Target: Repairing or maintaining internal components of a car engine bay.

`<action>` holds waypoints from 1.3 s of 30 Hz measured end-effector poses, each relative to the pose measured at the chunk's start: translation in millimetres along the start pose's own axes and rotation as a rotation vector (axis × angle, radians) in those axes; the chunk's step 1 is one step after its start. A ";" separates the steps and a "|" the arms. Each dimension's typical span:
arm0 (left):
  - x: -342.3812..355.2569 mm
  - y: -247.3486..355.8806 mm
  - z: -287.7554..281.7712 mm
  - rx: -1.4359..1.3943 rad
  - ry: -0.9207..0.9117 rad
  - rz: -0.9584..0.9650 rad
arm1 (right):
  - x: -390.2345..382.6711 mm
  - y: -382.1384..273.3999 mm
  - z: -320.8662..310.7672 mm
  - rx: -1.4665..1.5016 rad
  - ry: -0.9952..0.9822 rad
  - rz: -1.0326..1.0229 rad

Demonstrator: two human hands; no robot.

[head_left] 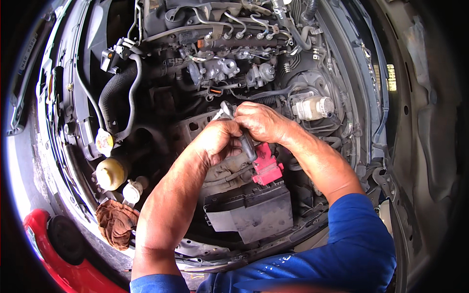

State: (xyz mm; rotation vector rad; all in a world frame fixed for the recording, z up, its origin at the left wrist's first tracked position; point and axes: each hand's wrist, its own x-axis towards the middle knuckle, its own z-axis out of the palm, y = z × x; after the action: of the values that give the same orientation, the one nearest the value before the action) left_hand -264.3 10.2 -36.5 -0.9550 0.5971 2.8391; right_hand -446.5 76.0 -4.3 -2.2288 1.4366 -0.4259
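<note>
My two hands meet over the middle of an open engine bay. Between them is a ratchet (248, 146), its silver head pointing away from me and its dark grip slanting back toward me. My right hand (261, 122) is closed round its upper part. The thumb and fingers of my left hand (221, 139) press together against its left side; some fingertips are hidden. Just beyond the grip's end sits a bright pink-red plastic cover (267, 166). Below it is a dark grey box-shaped cover (254, 215). A dusty metal tray (188, 134) lies beneath my hands.
A yellowish reservoir cap (111, 174), a round radiator cap (104, 142) and a crumpled brown rag (116, 223) line the left side. The fluid reservoir (314, 108) stands to the right. Fuel lines and metal engine parts (217, 68) fill the far side.
</note>
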 end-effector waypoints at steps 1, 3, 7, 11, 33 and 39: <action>0.5 -0.1 1.9 -0.140 -0.027 -0.042 | 0.6 1.1 1.2 0.004 0.004 -0.004; 2.3 -0.1 5.0 -0.127 0.077 -0.025 | -0.9 3.9 5.3 0.060 0.030 -0.125; -3.2 0.2 -1.3 -0.068 0.141 0.133 | -18.5 10.9 22.6 0.772 0.126 0.497; -22.3 5.7 -17.9 0.491 0.098 0.116 | -27.0 36.7 33.2 1.781 0.326 1.001; -32.3 -26.9 -13.8 1.721 0.526 0.830 | -9.5 22.8 44.4 1.812 0.039 1.033; -38.2 -26.2 -5.8 1.699 0.363 0.740 | -34.6 79.5 39.8 1.112 0.053 1.364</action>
State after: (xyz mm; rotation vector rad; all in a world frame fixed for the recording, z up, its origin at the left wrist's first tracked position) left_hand -225.1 33.6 -26.8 -0.7703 2.9556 1.2106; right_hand -502.8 87.5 -80.5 -0.2066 1.7139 -0.5432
